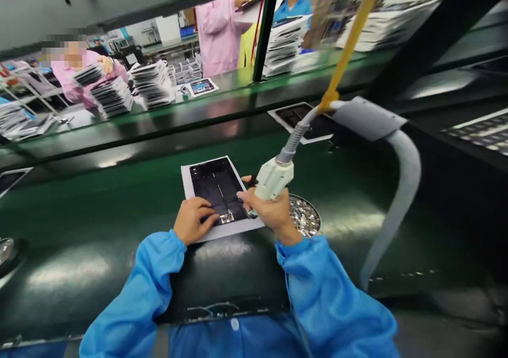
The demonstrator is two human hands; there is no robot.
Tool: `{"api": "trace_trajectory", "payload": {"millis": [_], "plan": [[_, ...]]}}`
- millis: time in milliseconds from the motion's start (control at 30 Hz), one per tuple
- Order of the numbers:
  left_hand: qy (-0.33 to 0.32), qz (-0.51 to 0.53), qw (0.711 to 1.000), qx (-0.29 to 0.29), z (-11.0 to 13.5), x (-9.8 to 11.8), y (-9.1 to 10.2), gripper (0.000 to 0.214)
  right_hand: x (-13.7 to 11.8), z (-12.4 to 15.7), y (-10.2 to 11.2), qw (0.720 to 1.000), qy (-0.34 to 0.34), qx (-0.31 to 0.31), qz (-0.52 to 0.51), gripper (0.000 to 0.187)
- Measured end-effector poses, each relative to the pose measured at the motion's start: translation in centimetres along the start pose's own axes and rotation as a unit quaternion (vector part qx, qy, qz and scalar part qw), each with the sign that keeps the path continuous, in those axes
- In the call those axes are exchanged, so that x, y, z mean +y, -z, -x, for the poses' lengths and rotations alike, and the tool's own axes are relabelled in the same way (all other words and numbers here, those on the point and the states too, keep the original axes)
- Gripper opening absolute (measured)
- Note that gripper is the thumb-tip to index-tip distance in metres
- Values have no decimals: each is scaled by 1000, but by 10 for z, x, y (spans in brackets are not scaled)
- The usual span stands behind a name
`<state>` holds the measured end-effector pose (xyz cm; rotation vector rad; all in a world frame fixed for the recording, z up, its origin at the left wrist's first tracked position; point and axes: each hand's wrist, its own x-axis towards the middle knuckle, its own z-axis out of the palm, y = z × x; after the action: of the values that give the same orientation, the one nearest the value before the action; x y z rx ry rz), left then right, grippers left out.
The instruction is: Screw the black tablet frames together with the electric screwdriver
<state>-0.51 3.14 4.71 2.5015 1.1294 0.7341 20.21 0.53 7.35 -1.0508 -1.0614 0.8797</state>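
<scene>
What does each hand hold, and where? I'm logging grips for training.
The right hand grips the screwdriver by its lower body. The left hand holds nothing, pressing on the panel.

Green conveyor belt [99, 225]: tray [217, 194], screw dish [305, 216].

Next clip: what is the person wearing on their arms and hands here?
Both arms are covered by bright blue long sleeves, loose and slightly shiny, gathered into elastic cuffs at the wrists. The left sleeve and right sleeve match the blue garment front below, which shows a small white button. The left hand and right hand are bare: no gloves, rings or watch are visible.
</scene>
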Motion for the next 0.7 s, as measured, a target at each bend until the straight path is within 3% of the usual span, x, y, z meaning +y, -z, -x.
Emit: {"api": "trace_trajectory", "payload": {"millis": [100, 200, 433, 700], "plan": [[-78, -80, 993, -23, 20, 7, -19, 25, 4, 3, -15, 1000, 21, 15, -13, 30], [-89, -126, 987, -52, 23, 8, -30, 31, 10, 5, -27, 999, 35, 19, -2, 25], [-104, -119, 982, -108, 8, 4, -28, 30, 21, 5, -37, 1000, 14, 2, 1, 33], [-101, -75, 987, -102, 9, 1, -31, 34, 27, 8, -37, 999, 26, -7, 28, 22]]}}
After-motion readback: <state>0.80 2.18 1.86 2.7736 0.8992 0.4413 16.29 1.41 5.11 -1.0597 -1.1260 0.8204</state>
